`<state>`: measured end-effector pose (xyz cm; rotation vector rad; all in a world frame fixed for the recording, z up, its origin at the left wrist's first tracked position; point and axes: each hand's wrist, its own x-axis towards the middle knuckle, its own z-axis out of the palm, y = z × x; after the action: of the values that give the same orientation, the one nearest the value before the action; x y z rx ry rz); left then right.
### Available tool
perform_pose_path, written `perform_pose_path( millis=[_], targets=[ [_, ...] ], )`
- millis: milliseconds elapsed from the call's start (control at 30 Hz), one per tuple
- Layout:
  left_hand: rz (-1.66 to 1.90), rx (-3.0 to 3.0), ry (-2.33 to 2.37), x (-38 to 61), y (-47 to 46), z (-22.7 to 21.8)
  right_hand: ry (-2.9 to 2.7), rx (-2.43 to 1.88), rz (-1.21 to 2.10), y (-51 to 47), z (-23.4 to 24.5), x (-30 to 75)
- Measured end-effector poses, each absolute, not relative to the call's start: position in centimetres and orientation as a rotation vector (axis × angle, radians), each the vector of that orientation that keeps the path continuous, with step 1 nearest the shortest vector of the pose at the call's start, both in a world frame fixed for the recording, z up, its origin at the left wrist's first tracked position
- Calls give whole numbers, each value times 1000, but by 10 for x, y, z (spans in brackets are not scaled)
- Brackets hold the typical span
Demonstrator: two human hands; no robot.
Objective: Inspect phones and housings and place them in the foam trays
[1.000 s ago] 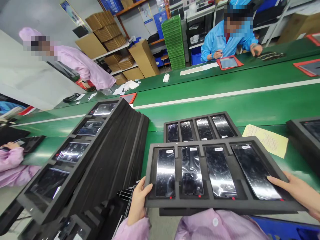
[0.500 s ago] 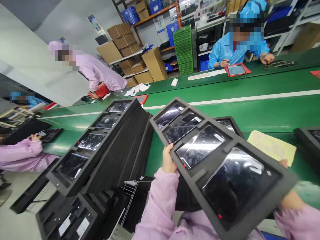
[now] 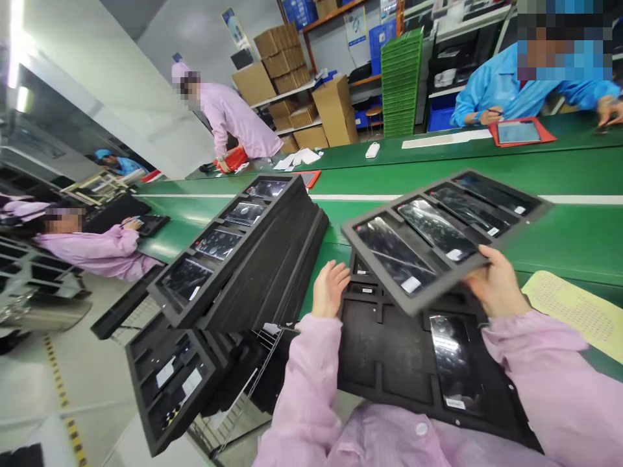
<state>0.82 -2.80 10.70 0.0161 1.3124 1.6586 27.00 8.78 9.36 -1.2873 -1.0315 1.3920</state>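
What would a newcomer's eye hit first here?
First, the dark tray of four screens, held tilted in the right hand over a lower tray, the left hand open nearby. Then the big stack of trays at picture left, and the tower of green crates behind the green table.

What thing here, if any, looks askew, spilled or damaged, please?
No spill or clear damage stands out. The held tray looks askew: it is tilted, with only the right hand at its edge, and the left hand apart from it. The tray stack also looks uneven, its edges staggered.
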Motion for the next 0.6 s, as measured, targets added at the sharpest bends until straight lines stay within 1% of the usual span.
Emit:
perform_pose_path(
  millis=[167,333,433,500,533,600],
  targets=[
    [1649,-116,1541,3,-112,70,-771,-1166,1593,104,64,202],
    [1577,-124,1652,27,-148,46,-778,-1257,1764,98,40,173],
    [1512,-49,1671,35,-148,36,-919,-1283,1927,76,46,185],
    [1459,20,1659,41,-143,32,-1040,-1290,1958,61,58,210],
    [1423,55,1640,45,-140,31,-1097,-1316,1926,55,65,228],
    [1318,118,1576,58,-132,30,-1186,-1467,1752,46,76,271]
  ],
)
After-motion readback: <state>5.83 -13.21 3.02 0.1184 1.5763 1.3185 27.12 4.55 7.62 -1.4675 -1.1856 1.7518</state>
